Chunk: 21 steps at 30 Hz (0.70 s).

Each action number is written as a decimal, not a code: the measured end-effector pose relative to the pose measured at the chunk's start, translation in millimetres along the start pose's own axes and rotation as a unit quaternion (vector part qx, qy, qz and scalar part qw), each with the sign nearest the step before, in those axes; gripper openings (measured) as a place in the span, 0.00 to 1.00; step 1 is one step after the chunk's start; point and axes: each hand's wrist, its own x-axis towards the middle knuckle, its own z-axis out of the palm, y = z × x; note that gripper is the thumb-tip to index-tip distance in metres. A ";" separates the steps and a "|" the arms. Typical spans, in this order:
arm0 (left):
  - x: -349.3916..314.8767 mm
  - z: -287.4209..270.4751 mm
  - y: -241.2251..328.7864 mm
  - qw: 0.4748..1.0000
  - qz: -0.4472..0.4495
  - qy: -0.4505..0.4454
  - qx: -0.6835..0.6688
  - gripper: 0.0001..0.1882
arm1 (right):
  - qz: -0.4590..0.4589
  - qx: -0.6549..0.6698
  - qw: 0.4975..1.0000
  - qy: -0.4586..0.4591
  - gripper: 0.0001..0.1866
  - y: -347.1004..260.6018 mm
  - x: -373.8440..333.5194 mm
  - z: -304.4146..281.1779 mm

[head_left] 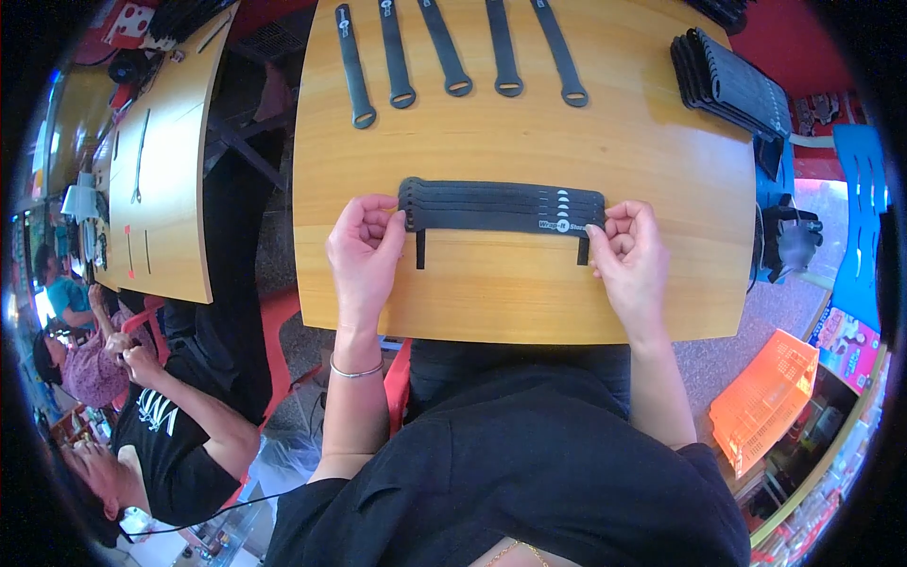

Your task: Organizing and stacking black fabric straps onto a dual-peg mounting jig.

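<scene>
A fanned stack of dark grey storage straps (482, 208) with pale printed marks lies sideways over the wooden table. Its left end is pinched between the thumb and fingers of my left hand (367, 246). At the other end, my right hand (631, 248) grips the stack the same way, thumb on top. Two narrow black strips stick out below it, a left strip (420, 250) and a right strip (583, 251); how they join the stack is hidden. Beyond lie several single straps (504, 52) in a spread row, slotted ends toward me.
Piled black strap bundles (732, 85) sit at the table's (529, 307) far right corner. An orange basket (765, 402) stands low on the right, with a blue slotted panel (858, 217) behind it. To the left, a co-worker in black (179, 444) sits by another table (165, 189).
</scene>
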 end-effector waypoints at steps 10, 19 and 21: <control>0.0 -0.6 -1.5 1.000 0.015 0.000 0.010 0.06 | -0.013 -0.013 1.000 0.004 0.13 -2.5 -1.3 0.7; -1.5 0.8 3.3 1.000 0.002 0.004 0.008 0.06 | -0.011 -0.020 1.000 0.006 0.13 -1.3 -1.8 1.0; -1.7 0.7 4.4 1.000 0.001 0.004 0.009 0.06 | -0.009 -0.018 1.000 0.007 0.14 -0.5 -2.0 1.3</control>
